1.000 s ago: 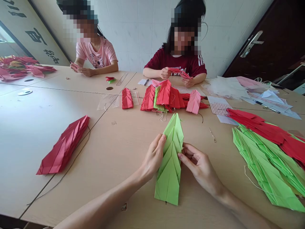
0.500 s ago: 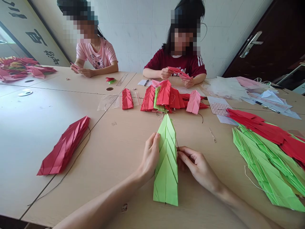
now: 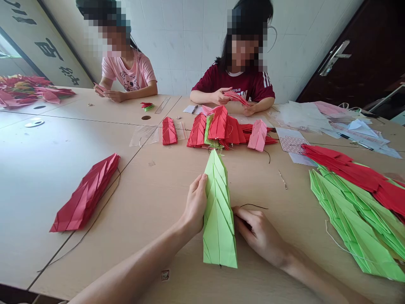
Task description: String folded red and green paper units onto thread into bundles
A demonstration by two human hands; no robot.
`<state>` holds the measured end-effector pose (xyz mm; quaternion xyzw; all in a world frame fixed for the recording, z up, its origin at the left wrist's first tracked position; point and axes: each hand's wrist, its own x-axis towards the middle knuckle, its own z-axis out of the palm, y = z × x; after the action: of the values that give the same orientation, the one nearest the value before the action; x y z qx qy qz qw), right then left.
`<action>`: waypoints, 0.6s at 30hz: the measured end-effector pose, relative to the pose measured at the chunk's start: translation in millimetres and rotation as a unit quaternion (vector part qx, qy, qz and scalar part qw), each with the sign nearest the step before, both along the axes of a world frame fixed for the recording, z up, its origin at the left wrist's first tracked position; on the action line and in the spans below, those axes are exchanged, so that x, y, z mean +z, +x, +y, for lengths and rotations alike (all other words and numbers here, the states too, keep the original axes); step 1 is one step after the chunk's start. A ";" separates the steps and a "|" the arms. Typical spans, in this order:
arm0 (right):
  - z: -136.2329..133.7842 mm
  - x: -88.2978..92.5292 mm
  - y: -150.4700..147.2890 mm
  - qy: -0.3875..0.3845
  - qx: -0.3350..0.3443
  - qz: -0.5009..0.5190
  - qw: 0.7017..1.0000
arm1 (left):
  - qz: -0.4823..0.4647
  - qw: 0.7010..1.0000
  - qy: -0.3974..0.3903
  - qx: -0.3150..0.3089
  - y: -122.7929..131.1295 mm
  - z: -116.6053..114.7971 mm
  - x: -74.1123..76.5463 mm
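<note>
In the middle stands a long light-green folded-paper piece, pleated in overlapping points and tilted with its tip away from me. My left hand is closed on its left edge, thumb on the front face. At its right edge, my right hand pinches a dark thread, whose loose end sticks out to the right above the knuckles. The right fingertips are partly hidden by the paper's edge. A similar red folded-paper piece lies to the left with a long dark thread trailing from it.
Red, green and pink folded pieces are heaped ahead. A stack of green folded pieces with red ones lies right, near a small needle-like item. Across the table, two people handle folded paper.
My right hand has moved slightly down along the green paper's edge, and the thread end now points right. The green piece has shifted a little left at its tip. The person opposite has lowered their paper.
</note>
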<state>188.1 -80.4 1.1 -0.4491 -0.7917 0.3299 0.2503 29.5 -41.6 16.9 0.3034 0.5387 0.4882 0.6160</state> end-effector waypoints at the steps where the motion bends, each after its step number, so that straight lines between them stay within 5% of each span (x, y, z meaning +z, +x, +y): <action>1: 0.6 1.1 -0.1 -0.004 -0.002 0.008 1.000 | -0.008 1.000 -0.008 0.001 -0.8 1.4 0.8; 10: 7.7 5.2 6.0 -0.009 -0.098 -0.022 0.995 | -0.097 0.978 -0.165 -0.086 -16.9 19.5 17.1; 18: -3.7 3.2 1.2 0.034 0.020 -0.055 0.998 | -0.133 0.982 -0.122 -0.057 -22.0 24.5 13.7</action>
<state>189.3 -84.1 4.3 -0.4419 -0.8238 0.2828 0.2149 7.5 -17.1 30.6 0.1883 0.4894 0.4185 0.7415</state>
